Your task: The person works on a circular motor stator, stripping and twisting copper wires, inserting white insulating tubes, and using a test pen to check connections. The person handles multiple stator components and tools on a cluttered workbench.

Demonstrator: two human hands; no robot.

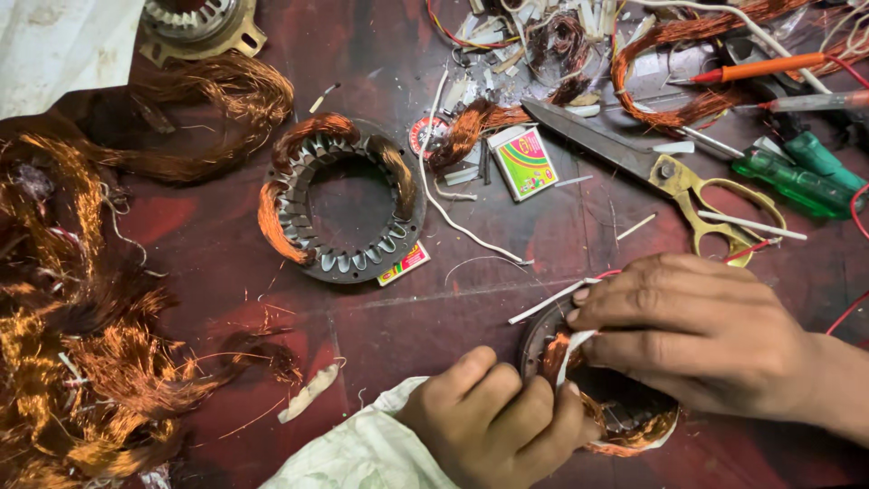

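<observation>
Both hands work a motor ring: left hand grips its copper coil steady, right hand pinches a white strip into it; scissors lie beyond.

stator ring: dark round metal core, lying flat at the near right of the table, mostly covered.
copper winding: orange-brown wire bundled on the ring's left and near rim.
white strip: thin insulating sliver standing among the winding wires.

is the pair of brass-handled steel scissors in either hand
No, the brass-handled steel scissors lie on the table, above the right hand.
</observation>
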